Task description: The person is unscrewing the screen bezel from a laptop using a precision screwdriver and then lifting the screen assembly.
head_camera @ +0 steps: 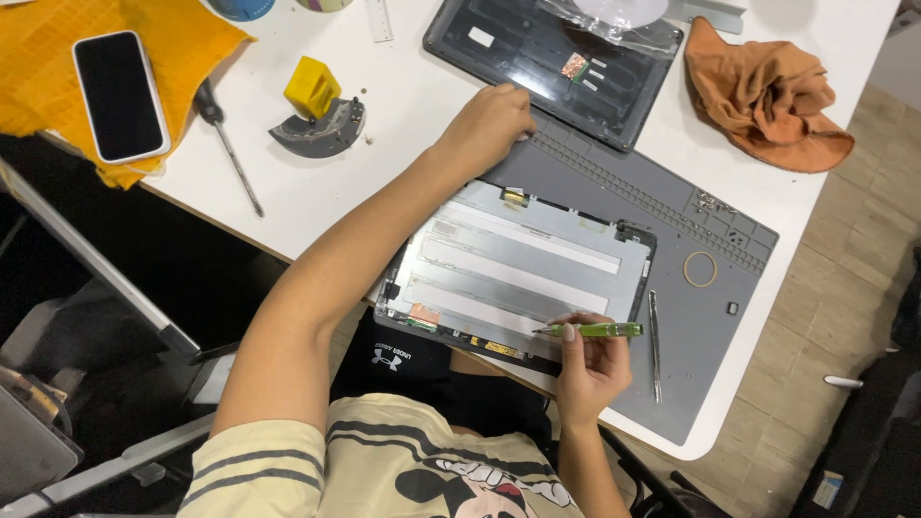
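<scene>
A silver screen panel [518, 269] lies face down on a grey work mat [710, 317] in front of me. My right hand [590, 369] holds a green screwdriver [600, 330] with its tip pointing left over the panel's near edge. My left hand [489, 125] reaches across the table with fingers curled and rests on the mat's far edge beside a dark laptop shell [547, 67]. It grips nothing that I can see.
Metal tweezers [654, 345] and a yellowish ring [699, 270] lie on the mat. A black phone [120, 96] sits on a yellow cloth [182, 38]. A long screwdriver [230, 153], a yellow block [312, 86], a grey curved part [321, 134] and an orange rag [767, 96] lie on the white table.
</scene>
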